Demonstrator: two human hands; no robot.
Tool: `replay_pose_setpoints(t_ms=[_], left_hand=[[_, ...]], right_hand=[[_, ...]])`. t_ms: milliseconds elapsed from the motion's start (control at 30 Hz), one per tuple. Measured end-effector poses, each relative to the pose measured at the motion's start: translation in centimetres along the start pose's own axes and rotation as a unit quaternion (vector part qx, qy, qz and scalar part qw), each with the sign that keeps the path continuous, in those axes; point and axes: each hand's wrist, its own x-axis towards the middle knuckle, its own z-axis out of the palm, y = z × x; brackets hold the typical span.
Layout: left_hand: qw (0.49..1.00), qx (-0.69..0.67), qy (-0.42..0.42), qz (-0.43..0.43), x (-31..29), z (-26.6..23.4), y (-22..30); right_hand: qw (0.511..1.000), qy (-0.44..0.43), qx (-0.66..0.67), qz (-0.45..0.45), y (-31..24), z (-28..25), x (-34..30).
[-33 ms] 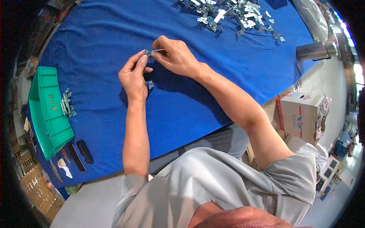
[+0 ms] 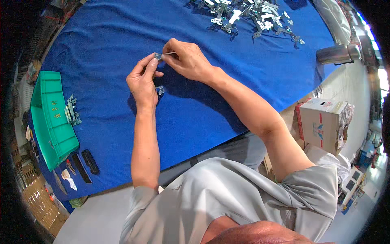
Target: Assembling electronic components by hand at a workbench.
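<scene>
Both hands (image 2: 143, 79) (image 2: 187, 61) pinch—seemingly—one small metal part (image 2: 158, 55).

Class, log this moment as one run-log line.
left hand: pinches small metal part | right hand: holds thin metal pin at it | below: blue cloth-covered table

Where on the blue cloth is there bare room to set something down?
Bare cloth lies between the green bin and the left hand, and between the right hand and the steel cup. The metal parts pile crowds the far edge.
</scene>
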Motion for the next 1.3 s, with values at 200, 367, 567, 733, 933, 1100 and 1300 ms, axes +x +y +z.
replay_pose_setpoints(t_ms=[200, 367, 567, 733, 933, 1100, 1300], left_hand=[[1.000, 0.002, -0.008, 0.003, -0.1, 0.1, 0.1], [1.000, 0.013, -0.004, 0.006, -0.1, 0.1, 0.0], [1.000, -0.002, -0.004, 0.002, 0.0, 0.0, -0.1], [1.000, 0.015, -0.017, 0.010, -0.2, 0.4, 0.4], [1.000, 0.003, -0.004, 0.012, -0.1, 0.1, -0.1], [1.000, 0.023, 0.007, 0.017, -0.1, 0.2, -0.1], [1.000, 0.018, 0.006, 0.016, -0.1, 0.2, -0.1]], right_hand=[[0.998, -0.023, -0.052, -0.013, 0.3, -0.1, 0.1], [0.999, -0.044, -0.016, 0.020, -0.4, -0.7, 0.2], [1.000, 0.008, 0.025, 0.005, -0.3, -0.1, 0.2], [0.997, -0.050, -0.047, 0.024, -0.1, -0.6, 0.2], [0.999, -0.024, -0.040, 0.007, 0.1, 0.1, 0.1], [1.000, 0.003, 0.004, -0.005, 0.1, -0.1, 0.1], [0.991, -0.086, -0.068, 0.080, -0.3, -0.6, 0.4]])
